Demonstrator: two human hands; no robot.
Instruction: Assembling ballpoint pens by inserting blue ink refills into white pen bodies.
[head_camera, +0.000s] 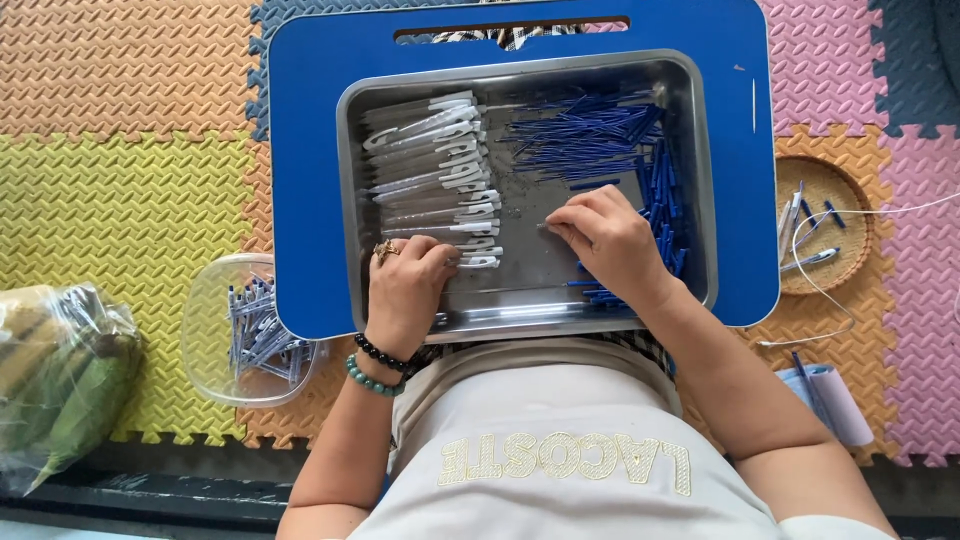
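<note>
**Both hands down in the metal tray of pen parts**

I see a blue lap table (310, 180) over foam floor mats (120, 190), carrying a steel tray (352, 200). Clear pen barrels (430, 165) fill its left side, blue refills (590, 130) its right. My left hand (405, 290) rests curled on the nearest barrels. My right hand (610, 240) pinches something small mid-tray; I cannot tell what.

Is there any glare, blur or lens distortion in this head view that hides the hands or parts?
Head view: even, soft light; mild glare on the front rim of the steel tray; left hand and right hand sharp; slight wide-angle bowing at the floor mats; the thin blue refills merge together.
</note>
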